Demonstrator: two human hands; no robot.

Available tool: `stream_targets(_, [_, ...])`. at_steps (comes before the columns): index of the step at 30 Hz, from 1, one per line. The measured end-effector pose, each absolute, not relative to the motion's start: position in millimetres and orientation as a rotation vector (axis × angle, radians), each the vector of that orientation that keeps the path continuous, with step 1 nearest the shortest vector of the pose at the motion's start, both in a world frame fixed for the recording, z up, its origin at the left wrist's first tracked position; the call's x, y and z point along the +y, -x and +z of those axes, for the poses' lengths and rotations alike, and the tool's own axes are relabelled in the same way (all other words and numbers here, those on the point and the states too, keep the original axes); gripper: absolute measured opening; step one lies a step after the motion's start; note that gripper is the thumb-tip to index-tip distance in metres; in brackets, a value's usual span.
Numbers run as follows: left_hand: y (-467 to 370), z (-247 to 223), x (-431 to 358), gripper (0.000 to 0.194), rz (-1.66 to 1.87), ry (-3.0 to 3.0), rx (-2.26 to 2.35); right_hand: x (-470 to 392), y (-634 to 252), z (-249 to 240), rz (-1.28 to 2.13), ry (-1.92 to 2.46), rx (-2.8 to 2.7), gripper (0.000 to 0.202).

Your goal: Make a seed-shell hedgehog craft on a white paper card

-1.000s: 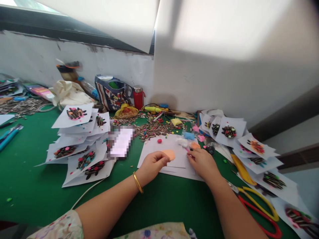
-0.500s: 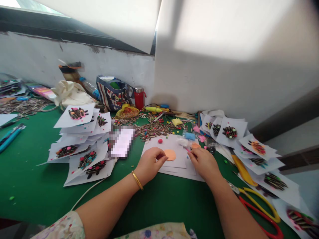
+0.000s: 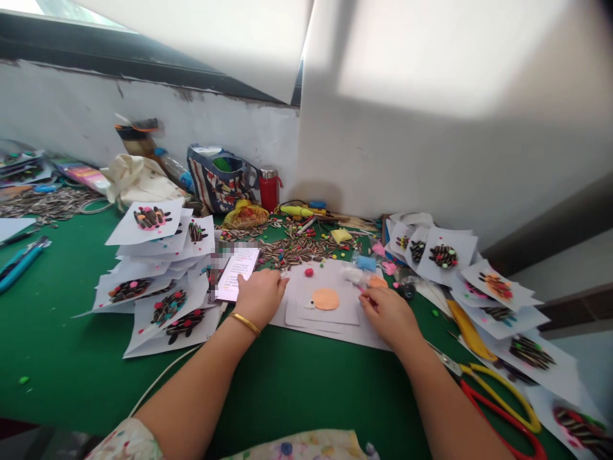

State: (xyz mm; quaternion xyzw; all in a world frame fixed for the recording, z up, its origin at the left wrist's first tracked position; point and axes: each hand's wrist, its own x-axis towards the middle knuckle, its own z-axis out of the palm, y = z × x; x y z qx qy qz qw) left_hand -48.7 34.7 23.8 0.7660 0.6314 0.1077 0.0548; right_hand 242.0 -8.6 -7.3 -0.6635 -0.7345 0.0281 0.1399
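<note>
My left hand (image 3: 261, 297) is at the right edge of a lit phone (image 3: 235, 271), its thumb stretched over the screen and its fingers loosely bent toward the paper. It holds nothing that I can see. My right hand (image 3: 390, 313) is closed in a pinch at the right side of the paper stack, on a thin pink thing (image 3: 361, 289) mostly hidden by the fingers. Between the hands, on the top white paper (image 3: 340, 316), lies a flat orange clay oval (image 3: 326, 299) with a small white pointed piece and a black dot at its left end. A red clay ball (image 3: 309, 272) sits above it.
Finished seed-and-clay cards stand in a pile (image 3: 167, 306) at left and along the right (image 3: 493, 281). Scissors (image 3: 498, 396) lie by my right forearm. Sunflower seeds (image 3: 297, 249), clay packets (image 3: 365, 262) and a red flask (image 3: 269, 190) are behind. A cable (image 3: 163, 377) runs from the phone.
My left hand has moved left from the orange oval to the phone, uncovering the oval's white end with the black dot. My right hand stays nearly in place, still pinched.
</note>
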Motion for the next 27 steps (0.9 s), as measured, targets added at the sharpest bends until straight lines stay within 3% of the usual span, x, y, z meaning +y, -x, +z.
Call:
stream_targets(11, [48,14,50,0.033,0.407,-2.445,1.911,-10,-239,-7,0.120,1.901,-2.119,0.026])
stream_targets(18, [27,17,26,0.028,0.692,-2.706,1.654,-10,-234,-11,0.175,1.728,-2.035,0.027])
stream_targets(23, [2,23,-19,0.018,1.108,-2.637,0.599,-23,-213,-6,0.651,1.386,-1.790,0.028])
stream_targets(27, [-7,25,-45,0.022,1.263,-2.324,0.281,-39,-195,-2,1.183,1.084,-1.628,0.033])
